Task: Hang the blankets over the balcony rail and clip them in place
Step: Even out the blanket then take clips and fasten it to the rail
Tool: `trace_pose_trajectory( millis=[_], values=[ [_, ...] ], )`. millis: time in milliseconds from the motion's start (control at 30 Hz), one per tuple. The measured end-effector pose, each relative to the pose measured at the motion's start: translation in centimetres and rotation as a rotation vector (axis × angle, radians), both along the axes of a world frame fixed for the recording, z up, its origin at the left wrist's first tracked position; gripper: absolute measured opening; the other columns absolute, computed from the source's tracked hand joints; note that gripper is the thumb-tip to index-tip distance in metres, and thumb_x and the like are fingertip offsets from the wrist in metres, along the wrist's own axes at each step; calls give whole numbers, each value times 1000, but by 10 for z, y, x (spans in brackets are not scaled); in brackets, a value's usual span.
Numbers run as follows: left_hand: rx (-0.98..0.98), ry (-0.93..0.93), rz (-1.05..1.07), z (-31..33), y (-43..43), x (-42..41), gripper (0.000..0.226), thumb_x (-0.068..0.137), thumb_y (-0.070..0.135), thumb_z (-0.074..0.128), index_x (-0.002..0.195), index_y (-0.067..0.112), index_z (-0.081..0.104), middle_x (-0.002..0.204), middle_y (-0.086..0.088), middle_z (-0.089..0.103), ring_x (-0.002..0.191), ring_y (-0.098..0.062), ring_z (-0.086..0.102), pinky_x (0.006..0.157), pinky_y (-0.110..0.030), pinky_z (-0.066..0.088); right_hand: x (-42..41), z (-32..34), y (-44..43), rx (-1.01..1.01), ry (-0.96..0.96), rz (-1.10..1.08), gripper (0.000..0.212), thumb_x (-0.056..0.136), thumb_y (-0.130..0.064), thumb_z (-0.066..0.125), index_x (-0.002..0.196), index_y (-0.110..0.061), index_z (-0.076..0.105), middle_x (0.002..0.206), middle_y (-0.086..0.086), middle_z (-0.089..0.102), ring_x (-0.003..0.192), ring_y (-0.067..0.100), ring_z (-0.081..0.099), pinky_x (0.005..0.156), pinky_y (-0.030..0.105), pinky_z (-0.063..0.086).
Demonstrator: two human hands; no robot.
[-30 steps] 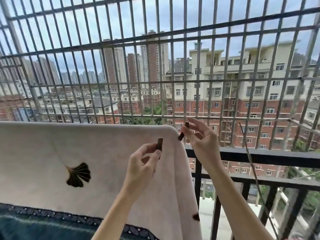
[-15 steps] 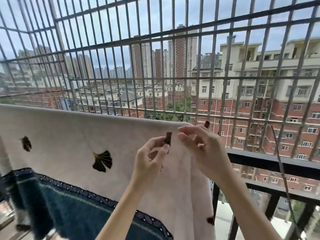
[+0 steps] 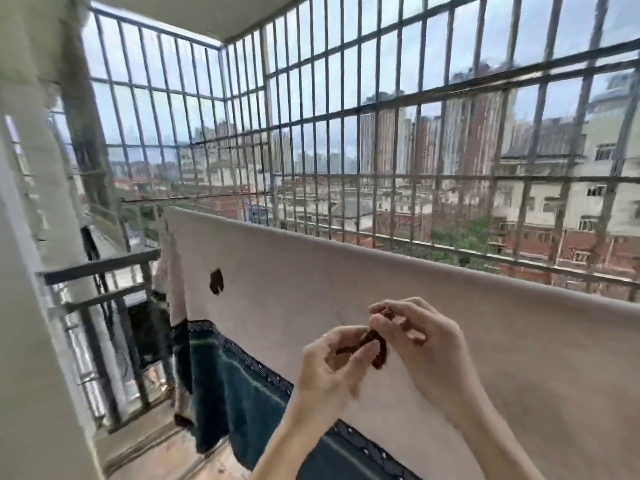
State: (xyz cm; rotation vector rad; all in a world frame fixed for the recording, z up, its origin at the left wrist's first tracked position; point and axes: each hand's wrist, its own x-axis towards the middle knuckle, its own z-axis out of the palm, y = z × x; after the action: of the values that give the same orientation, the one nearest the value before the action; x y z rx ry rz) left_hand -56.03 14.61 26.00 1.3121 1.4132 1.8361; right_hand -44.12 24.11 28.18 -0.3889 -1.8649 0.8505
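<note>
Head view: cream blanket (image 3: 346, 289) draped over balcony rail, and rail under blanket is hidden. Dark leaf print (image 3: 216, 281) on blanket's left part. Teal panel (image 3: 235, 386) with patterned border hangs below blanket's cream face. Both hands together in front of blanket, below its top fold. Left hand (image 3: 329, 372) pinches dark brown clips (image 3: 372, 342) between thumb and fingers. Right hand (image 3: 426, 348) curls fingers onto same clips from other side. Blur hides clip count. Metal grille (image 3: 346, 133) rises behind blanket. Bare side rail (image 3: 100, 266) left of blanket.
</note>
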Motion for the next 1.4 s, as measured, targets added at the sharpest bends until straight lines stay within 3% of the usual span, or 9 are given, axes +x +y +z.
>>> trace_pose_trajectory(
  millis=[233,300,567,800,900,1000,1133,1300,1400],
  values=[
    [96,-137,101,24,-19,-157,29,82,37,72,105,20,73,84,-15,66,55,-10,48,57,-30,44,-164,29,-10,33,-24,1,19,89,-34,63,102,-28,75,95,-16,68,78,8,66,72,34,57],
    [123,-150,98,33,-29,-196,26,82,39,69,102,23,73,72,-7,59,55,-10,47,58,-27,44,-201,37,-16,53,-22,23,18,88,-35,63,101,-29,75,93,-15,68,76,8,65,71,34,57],
    [175,-321,178,32,-43,-315,27,86,29,65,104,10,71,57,1,47,51,-11,45,51,-22,46,-319,30,-26,57,-148,122,18,82,-41,71,93,-28,77,85,-14,69,75,5,62,65,14,45],
    [116,-144,359,13,-22,-434,25,89,36,57,102,19,69,89,-6,75,83,-21,72,77,-34,58,-444,3,0,67,-180,217,33,86,-47,63,111,-26,71,98,-16,66,80,0,60,69,8,43],
    [84,-64,330,11,-3,-486,28,80,49,65,93,27,74,78,-12,72,72,-26,72,64,-33,62,-505,-3,19,66,-114,220,29,90,-43,60,115,-30,67,101,-18,62,82,0,62,69,9,46],
    [55,-60,321,11,27,-527,26,79,31,61,101,19,70,70,-14,67,54,-25,60,46,-29,55,-561,0,48,112,-117,245,26,92,-37,61,113,-25,70,102,-10,65,82,4,62,70,11,48],
    [63,-6,332,29,61,-589,32,84,18,64,115,9,60,62,-11,61,46,-14,53,38,-20,41,-623,22,93,76,-86,330,18,90,-31,66,102,-22,75,95,-10,71,82,5,65,71,22,55],
    [104,11,354,38,74,-661,38,71,23,79,106,11,71,82,-8,74,69,-17,69,61,-20,56,-687,31,116,-37,161,411,8,80,-24,71,88,-24,75,80,-8,73,61,10,64,54,22,51],
    [130,97,484,39,82,-692,27,68,-3,79,94,4,75,83,-11,76,72,-13,72,63,-15,54,-723,24,125,-50,279,407,7,79,-17,72,84,-21,75,74,-10,72,56,10,63,54,18,49]
  ],
)
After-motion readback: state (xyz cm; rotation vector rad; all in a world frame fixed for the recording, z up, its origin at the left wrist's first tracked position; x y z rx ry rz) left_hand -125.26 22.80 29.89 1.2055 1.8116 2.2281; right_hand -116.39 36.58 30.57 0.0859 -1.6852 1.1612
